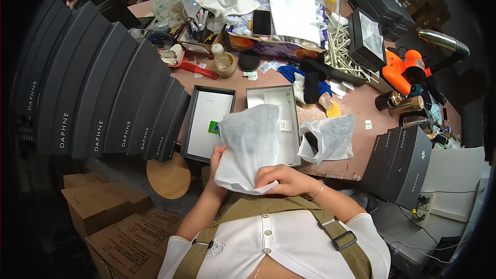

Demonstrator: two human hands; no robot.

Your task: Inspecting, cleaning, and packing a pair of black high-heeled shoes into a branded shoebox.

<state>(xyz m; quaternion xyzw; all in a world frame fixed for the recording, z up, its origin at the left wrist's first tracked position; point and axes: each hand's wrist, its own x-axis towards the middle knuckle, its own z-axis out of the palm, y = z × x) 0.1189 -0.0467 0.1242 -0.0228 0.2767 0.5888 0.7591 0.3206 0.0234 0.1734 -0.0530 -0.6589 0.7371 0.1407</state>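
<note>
In front of my chest I hold a white translucent pouch (pixel 248 139) upright, with something darker showing faintly through it. My left hand (pixel 217 163) grips its left side, the fingers partly hidden behind it. At the lower right edge, my right hand (pixel 283 180) pinches a fold of the pouch. Behind it lies an open dark grey box (pixel 294 124) with white paper and a small label inside. Left of that is a second dark grey tray or lid (pixel 187 137), with white lining and a green sticker. Another white pouch (pixel 336 137) lies to the right, a black thing showing at its opening.
Tall stacks of dark grey boxes (pixel 98 93) line the left, with more boxes (pixel 400 160) at right. Beyond are a carton of crumpled paper (pixel 274 46), a phone (pixel 261 22), white sticks (pixel 341 46), an orange heat gun (pixel 405 67) and a red-handled tool (pixel 201 70).
</note>
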